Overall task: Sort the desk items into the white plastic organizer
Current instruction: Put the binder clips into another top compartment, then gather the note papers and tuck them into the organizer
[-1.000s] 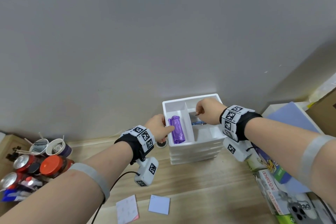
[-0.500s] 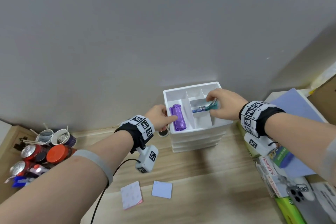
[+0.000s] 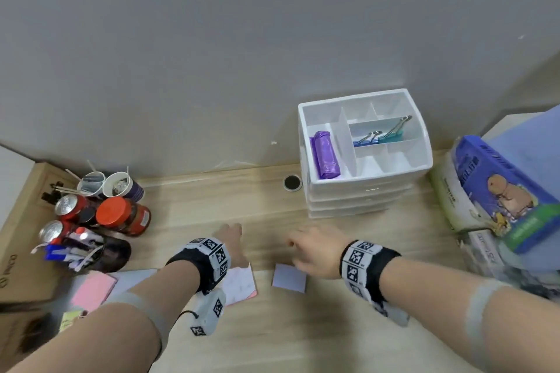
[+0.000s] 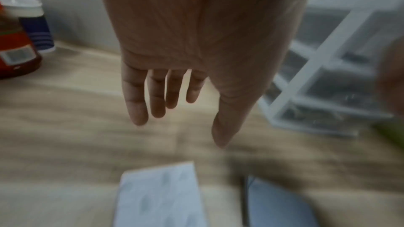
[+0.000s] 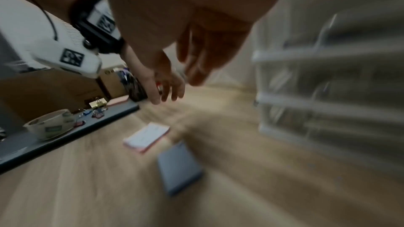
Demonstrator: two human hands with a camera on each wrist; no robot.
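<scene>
The white plastic organizer (image 3: 372, 177) stands at the back right of the desk. A purple roll (image 3: 325, 154) lies in its left compartment, and a blue binder clip (image 3: 368, 139) and a teal binder clip (image 3: 394, 132) in a middle one. My left hand (image 3: 231, 239) hovers over a white-and-pink note pad (image 3: 241, 285), fingers straight and empty (image 4: 174, 106). My right hand (image 3: 312, 251) hangs loosely curled just above a blue sticky pad (image 3: 288, 278), holding nothing (image 5: 203, 61). Both wrist views are blurred.
Cans, a red-lidded jar (image 3: 121, 216), paper cups and pens crowd the left side beside a cardboard box (image 3: 18, 251). A pink pad (image 3: 92, 289) lies near left. Packaged goods (image 3: 497, 194) stack up at right. A tape roll (image 5: 49, 125) and several binder clips (image 5: 96, 108) sit on a dark board.
Both hands drew back from the organizer to the near desk. The right hand let go of the teal binder clip in a middle compartment. The left hand left the organizer's side.
</scene>
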